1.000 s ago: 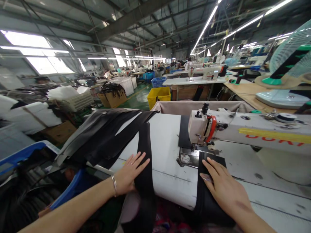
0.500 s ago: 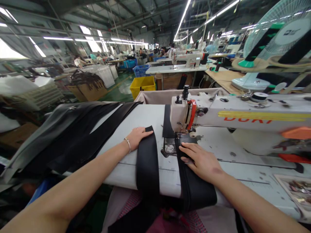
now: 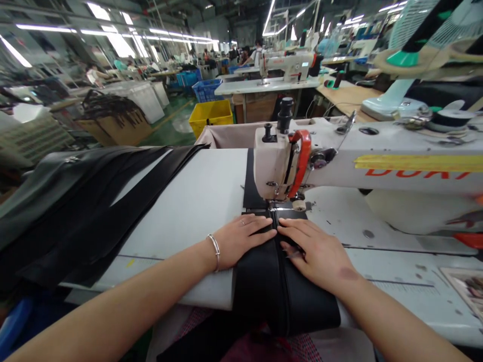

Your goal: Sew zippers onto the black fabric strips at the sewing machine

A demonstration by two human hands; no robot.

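Note:
Two black leather-like strips lie side by side under the head of a white sewing machine (image 3: 277,161). My left hand (image 3: 241,236), with a bracelet on the wrist, lies flat on the left strip (image 3: 256,281), fingertips beside the seam line. On the right strip (image 3: 309,301) rests my right hand (image 3: 311,246), fingers stretched toward the same seam. Something small and greyish shows near its thumb, too unclear to name. Both hands sit just in front of the needle area, whose presser foot is partly hidden. The strips hang over the table's front edge toward my lap.
A pile of black strips (image 3: 94,201) covers the table's left side. Behind the table stand a yellow crate (image 3: 211,116) and a blue crate (image 3: 207,90). A fan (image 3: 396,95) and thread cones are at the right. Other people work farther back.
My left hand has moved right, bringing the left strip from apart to alongside the right one at the needle. My right hand stays on its strip. The view has shifted closer.

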